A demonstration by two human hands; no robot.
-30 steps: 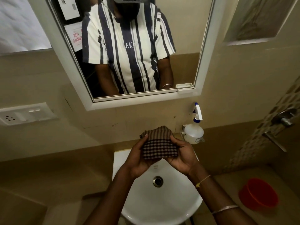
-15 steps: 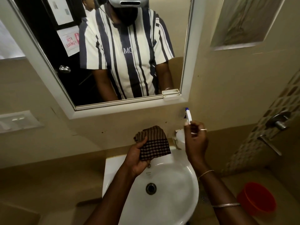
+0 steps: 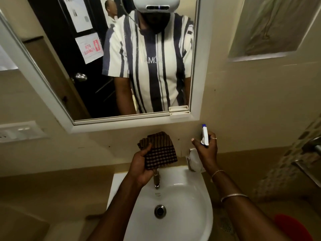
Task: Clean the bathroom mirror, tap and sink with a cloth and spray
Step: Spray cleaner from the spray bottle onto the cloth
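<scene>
Now the left hand grips the folded cloth above the tap, while the right hand curls round the spray (nozzle up), raised over the sink below the mirror.

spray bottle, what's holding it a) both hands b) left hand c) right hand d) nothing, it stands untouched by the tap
c, the right hand grips the spray bottle at its neck, while the left hand holds only the checked cloth.
</scene>
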